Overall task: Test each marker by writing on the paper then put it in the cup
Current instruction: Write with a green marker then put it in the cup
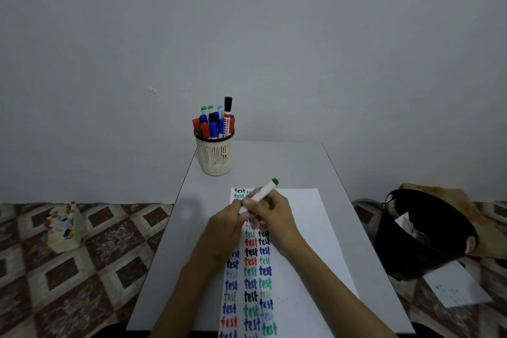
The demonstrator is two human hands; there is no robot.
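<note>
Gripping green marker (264,190) barrel in clamped right hand (271,215); pinched lower end, possibly cap, with left hand (227,224); paper (301,228) beneath fingers.

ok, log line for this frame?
green marker: held over paper | left hand: pinches its lower end | right hand: grips barrel | cup: upright, holds markers

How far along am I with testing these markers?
Well along: many markers stand in the cup, and the paper carries columns of "test". In hand: left hand and right hand hold a green marker over the paper. Left: cupping it, perhaps also whatever the floor box holds.
</note>
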